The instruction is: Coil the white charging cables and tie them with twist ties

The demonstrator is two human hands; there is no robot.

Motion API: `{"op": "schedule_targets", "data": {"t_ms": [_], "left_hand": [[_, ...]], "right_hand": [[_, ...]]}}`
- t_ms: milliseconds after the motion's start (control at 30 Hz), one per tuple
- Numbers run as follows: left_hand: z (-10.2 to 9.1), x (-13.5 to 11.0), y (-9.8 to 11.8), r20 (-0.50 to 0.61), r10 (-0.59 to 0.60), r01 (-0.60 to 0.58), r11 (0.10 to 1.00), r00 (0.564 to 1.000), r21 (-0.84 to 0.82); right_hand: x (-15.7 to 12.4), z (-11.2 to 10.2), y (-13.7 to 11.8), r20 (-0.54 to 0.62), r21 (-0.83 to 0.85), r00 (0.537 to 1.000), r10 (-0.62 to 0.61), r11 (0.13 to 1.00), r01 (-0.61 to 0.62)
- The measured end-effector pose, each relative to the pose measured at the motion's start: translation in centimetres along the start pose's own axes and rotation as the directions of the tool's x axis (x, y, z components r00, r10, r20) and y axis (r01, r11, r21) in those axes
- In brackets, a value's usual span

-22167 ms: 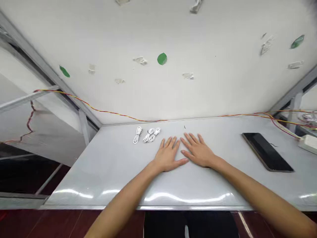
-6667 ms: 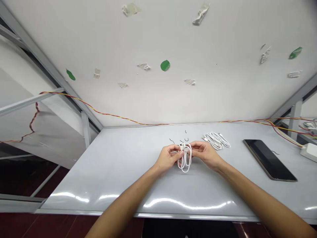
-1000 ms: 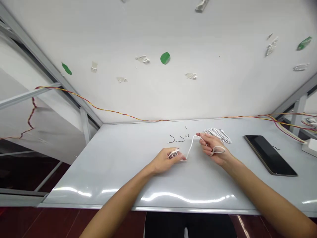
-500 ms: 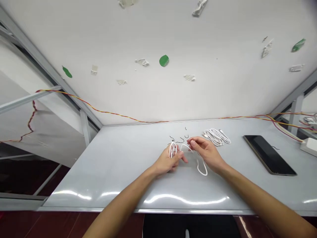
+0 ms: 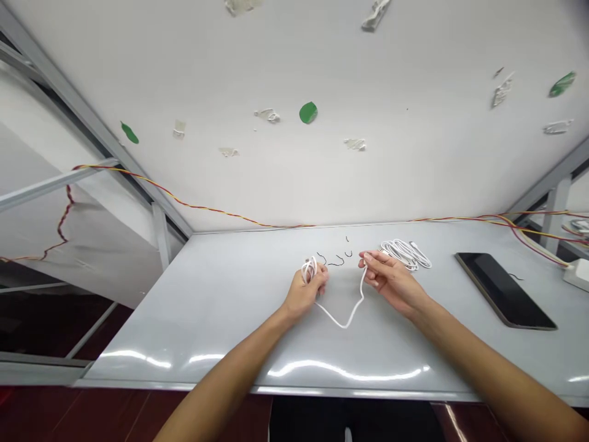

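Observation:
Loops of a white cable are gathered in my left hand, whose fingers are closed round them. A slack length of the same cable droops between my two hands in a V shape. My right hand pinches the cable between thumb and fingertips. Just behind that hand lies a coiled white cable bundle, partly covered by it. Several short black twist ties are scattered on the table beyond my hands.
The grey table meets a white wall panel at the back. A black smartphone lies at the right, near a white power strip. Red and yellow twisted wires run along the wall.
My hands have moved apart, the left one shifting leftward. The cable between them has changed from a tight loop near the right hand to a longer hanging span.

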State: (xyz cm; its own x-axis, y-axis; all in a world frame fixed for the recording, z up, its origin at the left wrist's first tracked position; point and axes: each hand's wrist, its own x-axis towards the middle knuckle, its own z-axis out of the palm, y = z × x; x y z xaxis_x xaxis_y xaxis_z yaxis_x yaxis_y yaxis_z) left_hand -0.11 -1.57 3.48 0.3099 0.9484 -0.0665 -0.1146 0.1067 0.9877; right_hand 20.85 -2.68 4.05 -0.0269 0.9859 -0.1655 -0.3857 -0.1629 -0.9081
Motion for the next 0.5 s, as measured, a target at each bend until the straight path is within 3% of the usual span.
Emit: {"op": "schedule_targets", "data": {"t_ms": [67,167,333,433,500], "left_hand": [[-0.1,-0.2,0.2,0.118,-0.037,0.038,0.999,0.992,-0.009],[-0.3,-0.6,0.1,0.308,-0.134,0.147,0.989,0.942,-0.02],[-0.7,-0.8,0.0,0.344,-0.06,0.092,0.993,0.937,-0.078],[-1.0,-0.9,0.4,0.371,-0.027,0.025,1.0,0.928,0.012],[-1.0,-1.2,0.8,0.442,-0.027,-0.017,0.995,0.897,0.094]], "right_hand": [[0.4,-0.3,-0.2,-0.026,0.13,0.999,0.028,0.991,-0.024],[0.7,-0.5,-0.1,-0.091,0.171,0.995,0.032,0.985,-0.016],[0.2,-0.1,0.5,-0.186,0.072,0.982,0.014,0.997,-0.001],[0.0,0.2,1.0,-0.187,0.031,0.982,0.04,0.999,-0.034],[0.1,0.2,1.4,-0.183,0.058,0.979,0.091,0.995,-0.082]]}}
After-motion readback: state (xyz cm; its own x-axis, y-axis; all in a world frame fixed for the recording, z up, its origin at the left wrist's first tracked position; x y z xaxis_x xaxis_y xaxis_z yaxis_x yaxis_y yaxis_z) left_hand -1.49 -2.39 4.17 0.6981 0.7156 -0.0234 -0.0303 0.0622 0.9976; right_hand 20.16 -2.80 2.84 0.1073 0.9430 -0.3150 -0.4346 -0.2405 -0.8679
